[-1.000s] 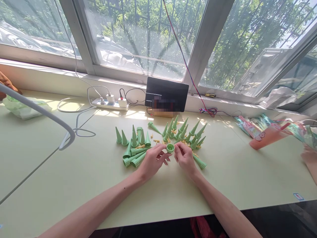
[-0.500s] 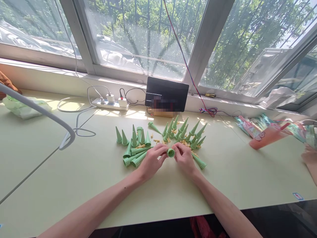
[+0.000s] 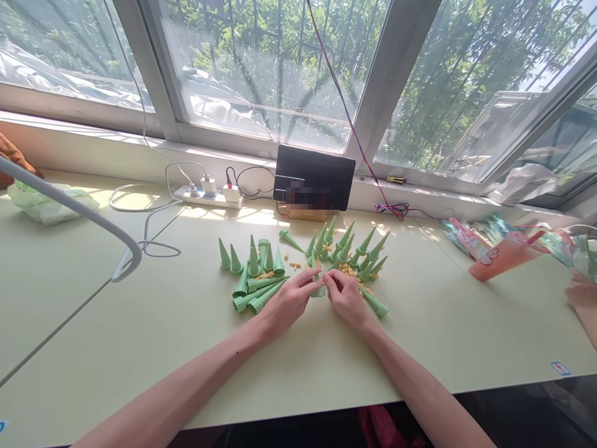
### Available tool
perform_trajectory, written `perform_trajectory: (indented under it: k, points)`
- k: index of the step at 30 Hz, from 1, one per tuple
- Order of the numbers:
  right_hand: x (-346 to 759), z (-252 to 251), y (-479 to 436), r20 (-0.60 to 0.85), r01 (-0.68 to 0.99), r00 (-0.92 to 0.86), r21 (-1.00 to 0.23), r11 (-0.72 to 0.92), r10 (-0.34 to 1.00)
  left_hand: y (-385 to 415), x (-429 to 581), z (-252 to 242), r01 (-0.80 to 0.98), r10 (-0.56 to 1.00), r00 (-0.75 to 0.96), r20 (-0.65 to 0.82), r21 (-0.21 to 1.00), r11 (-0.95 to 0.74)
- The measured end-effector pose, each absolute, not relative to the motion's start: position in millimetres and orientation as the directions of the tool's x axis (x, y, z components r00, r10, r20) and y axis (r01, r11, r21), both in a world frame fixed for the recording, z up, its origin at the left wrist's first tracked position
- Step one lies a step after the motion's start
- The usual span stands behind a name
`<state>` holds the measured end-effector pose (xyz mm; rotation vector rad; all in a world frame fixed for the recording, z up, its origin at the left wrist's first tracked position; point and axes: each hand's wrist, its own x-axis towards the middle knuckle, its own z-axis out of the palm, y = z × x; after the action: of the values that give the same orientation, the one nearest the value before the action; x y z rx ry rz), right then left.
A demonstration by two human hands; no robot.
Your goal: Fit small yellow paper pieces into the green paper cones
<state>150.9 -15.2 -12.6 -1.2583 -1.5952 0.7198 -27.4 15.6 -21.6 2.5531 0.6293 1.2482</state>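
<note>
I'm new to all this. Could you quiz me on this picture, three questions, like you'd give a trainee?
1. Which hand partly covers the held green cone?
2. True or false: the black-and-yellow tool lies among the hands' fingers.
3. Fill in the missing word: in the picture, the power strip lies to the (blank) of the dark screen.

Key:
1. The left hand.
2. False; it lies on the windowsill.
3. Left.

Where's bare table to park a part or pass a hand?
Bare table: between cones and cup on the right; between left forearm and seam; between left forearm and right forearm. Crowded: cones and yellow bits beside and beyond left hand and right hand; power strip, tablet, wires along the back.
</note>
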Motion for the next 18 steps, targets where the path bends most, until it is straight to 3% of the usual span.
perform_trajectory:
  k: [5, 9, 12, 18]
  points:
    - [148.8, -11.0, -16.0, 0.307, 0.357, 0.038, -0.893, 0.274, 0.951, 11.8, -23.1, -19.1, 0.296, 0.536, 0.495, 0.683, 0.448, -0.844]
    - [147.2, -11.0, -17.6, 0.308, 0.349, 0.063, -0.898, 0.268, 0.949, 5.9, -18.0, -11.3, 0.259, 0.683, 0.335, 0.649, 0.634, -0.729]
    - [147.4, -12.1, -17.9, 0.324, 0.337, 0.076, -0.899, 0.281, 0.943, 3.8, -16.7, -5.8, 0.178, 0.807, 0.247, 0.537, 0.793, -0.582]
    - [149.0, -13.8, -17.9, 0.349, 0.319, 0.069, -0.895, 0.311, 0.935, 1.1, -17.8, -1.6, 0.196, 0.859, 0.416, 0.3, 0.892, -0.407]
